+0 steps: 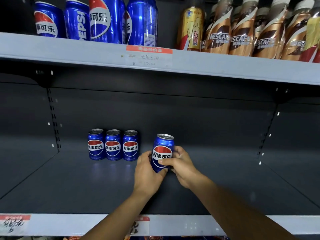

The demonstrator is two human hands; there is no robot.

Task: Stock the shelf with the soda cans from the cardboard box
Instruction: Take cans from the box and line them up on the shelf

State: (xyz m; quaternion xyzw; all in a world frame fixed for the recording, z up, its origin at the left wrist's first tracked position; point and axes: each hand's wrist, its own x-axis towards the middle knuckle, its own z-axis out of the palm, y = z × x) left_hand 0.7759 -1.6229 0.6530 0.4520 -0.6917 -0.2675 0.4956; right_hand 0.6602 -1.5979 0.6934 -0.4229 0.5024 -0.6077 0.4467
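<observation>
Starting at the left, we are looking at three blue soda cans (112,144) standing upright in a tight row near the back of the dark lower shelf (69,184), their logos facing us. Just to the right of that row, we are bringing in a fourth can (162,152), tilted slightly with its top leaning to the right.

Our left hand (147,172) is cupping the can's lower left side, fingers curled under and around its base. Our right hand (180,166) is gripping it from the other side, thumb pressing across the front of the label and fingers wrapped behind. Whether the base is already touching the shelf we cannot quite tell, since our hands are covering it.

To do this step well, we are judging that the can needs straightening to upright, then sliding left and back until it is sitting just beside the third can, in line with the row. Keeping the logo facing forward as we set it down would match the others. Releasing only once the base is flat should keep it from tipping against its neighbours.

Above, the upper shelf (225,70) is carrying taller blue cans (107,19) on the left and brown coffee bottles (242,32) on the right. The cardboard box is not in view.
</observation>
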